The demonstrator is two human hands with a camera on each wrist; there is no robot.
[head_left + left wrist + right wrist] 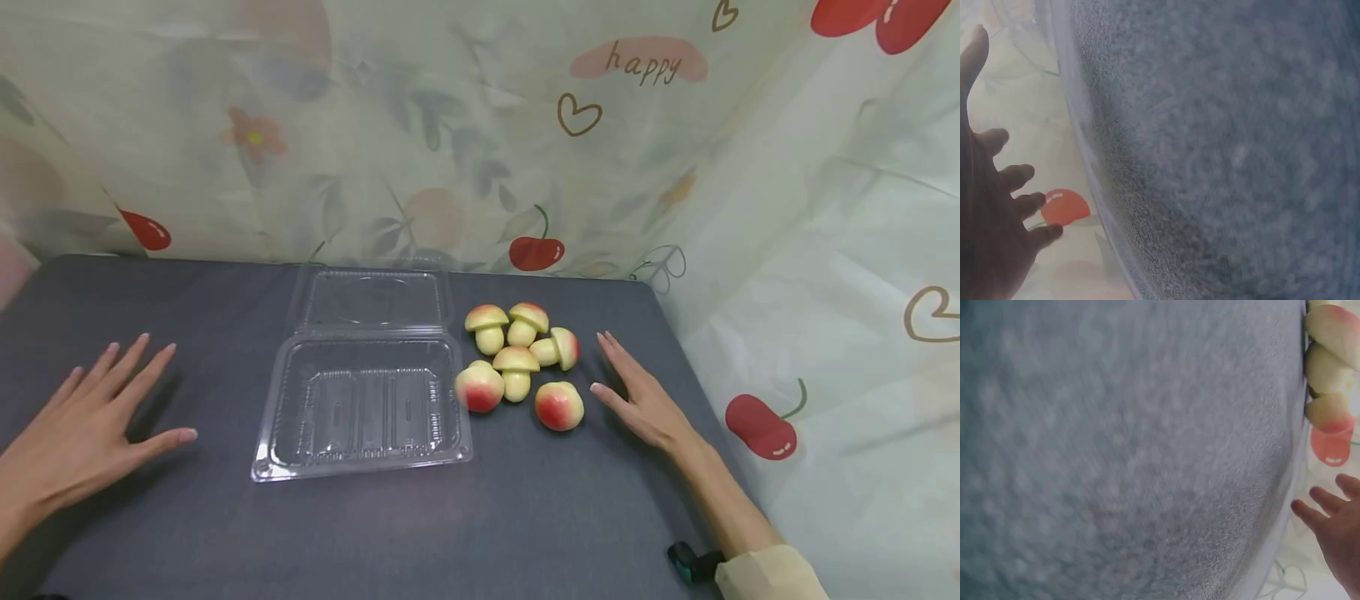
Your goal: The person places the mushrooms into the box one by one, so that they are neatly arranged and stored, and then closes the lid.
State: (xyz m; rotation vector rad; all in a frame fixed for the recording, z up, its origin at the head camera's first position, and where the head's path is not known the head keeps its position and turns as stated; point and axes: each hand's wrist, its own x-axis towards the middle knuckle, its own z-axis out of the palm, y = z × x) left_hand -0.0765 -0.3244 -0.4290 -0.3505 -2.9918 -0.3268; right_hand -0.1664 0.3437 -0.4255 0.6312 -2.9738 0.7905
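My left hand (pixel 90 433) is spread over the left side of the dark grey table, fingers apart and holding nothing. The left wrist view has the same hand (pixel 994 206) at its left edge. On the right, my right hand (pixel 648 404) holds nothing, its fingers extended towards several yellow toy mushrooms (pixel 517 371) with reddish caps. Two rounded pieces, a left one (pixel 480 387) and a right one (pixel 559 406), show mostly pale yellow and red tops. A clear plastic clamshell box (pixel 360 467) lies left of the mushrooms, its lid (pixel 375 300) folded back.
The table (pixel 450 542) is covered in dark grey cloth. A printed curtain (pixel 360 125) with cherries, hearts and leaves hangs behind it and along the right side. A black band with a small device (pixel 692 562) sits at my right wrist.
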